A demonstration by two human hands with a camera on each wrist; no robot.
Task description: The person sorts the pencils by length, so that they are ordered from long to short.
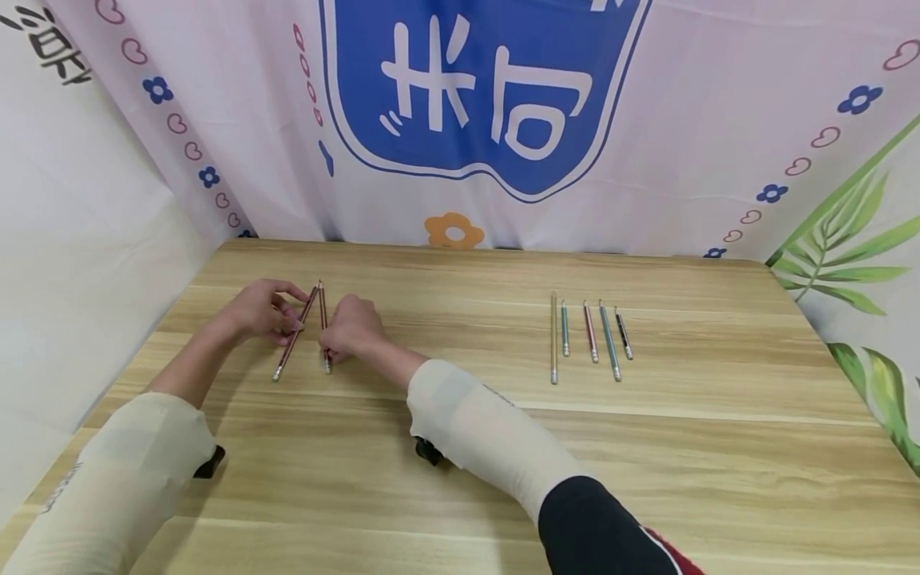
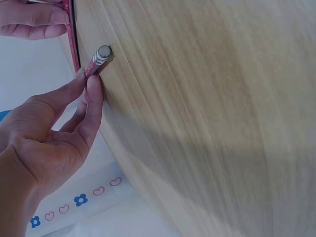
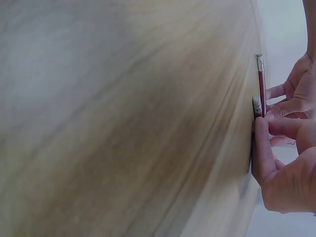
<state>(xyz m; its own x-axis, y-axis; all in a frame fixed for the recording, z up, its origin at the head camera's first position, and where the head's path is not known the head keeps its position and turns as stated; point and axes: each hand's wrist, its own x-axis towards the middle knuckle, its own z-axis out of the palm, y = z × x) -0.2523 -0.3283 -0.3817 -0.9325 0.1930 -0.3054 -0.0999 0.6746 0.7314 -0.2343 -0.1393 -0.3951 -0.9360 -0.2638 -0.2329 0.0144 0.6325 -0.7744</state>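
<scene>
My left hand [image 1: 262,310] pinches a dark red pencil [image 1: 287,358] between thumb and fingers at the left of the table. That pencil slants, its ferrule end toward me; in the left wrist view the eraser end [image 2: 103,52] points at the camera. Just right of it, my right hand [image 1: 354,326] pinches a second red pencil [image 1: 323,302] low, near its ferrule end. The two pencils' far ends nearly meet, while their near ends spread apart. In the right wrist view, my right fingers partly hide the pencil they hold.
Right of centre on the wooden table [image 1: 460,471] lies a spaced row: a yellow pencil [image 1: 553,339], a short teal pencil [image 1: 565,329], a red pencil [image 1: 590,331], a longer teal pencil [image 1: 608,339] and a short black pencil [image 1: 623,334]. A printed curtain [image 1: 237,96] hangs behind.
</scene>
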